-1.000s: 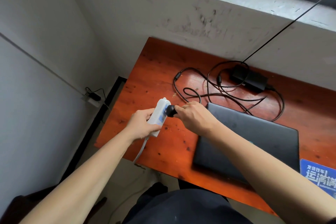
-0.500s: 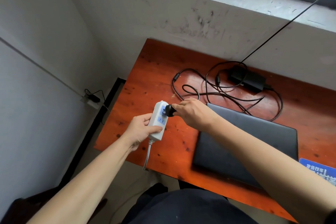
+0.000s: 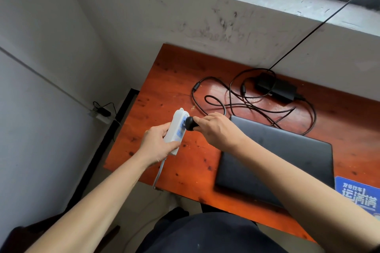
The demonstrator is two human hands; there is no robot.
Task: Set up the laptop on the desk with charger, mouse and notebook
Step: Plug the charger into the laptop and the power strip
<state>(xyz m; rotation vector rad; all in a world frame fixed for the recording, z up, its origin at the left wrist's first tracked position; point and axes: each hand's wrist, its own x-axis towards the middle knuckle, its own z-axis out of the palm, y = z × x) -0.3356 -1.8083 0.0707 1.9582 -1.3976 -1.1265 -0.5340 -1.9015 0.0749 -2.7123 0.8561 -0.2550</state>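
Note:
My left hand [image 3: 157,146] grips a white power strip [image 3: 176,129] held tilted above the left part of the red-brown desk [image 3: 164,80]. My right hand [image 3: 218,129] pinches the charger's black plug [image 3: 190,123], which is pressed against the strip's upper socket. The plug's black cable [image 3: 218,100] loops back across the desk to the black charger brick [image 3: 275,87] near the wall. A closed dark laptop [image 3: 287,158] lies flat under my right forearm. A blue notebook [image 3: 359,193] with white lettering shows at the right edge.
The power strip's grey cord [image 3: 159,172] hangs over the desk's front edge toward the floor. A thin black wire [image 3: 320,24] runs from the desk up past the window sill [image 3: 287,4]. A wall socket with a plug [image 3: 100,112] sits low on the left wall.
The power strip has turned more upright in my left hand and its sockets now face the plug. My right hand has pushed the plug against the upper socket.

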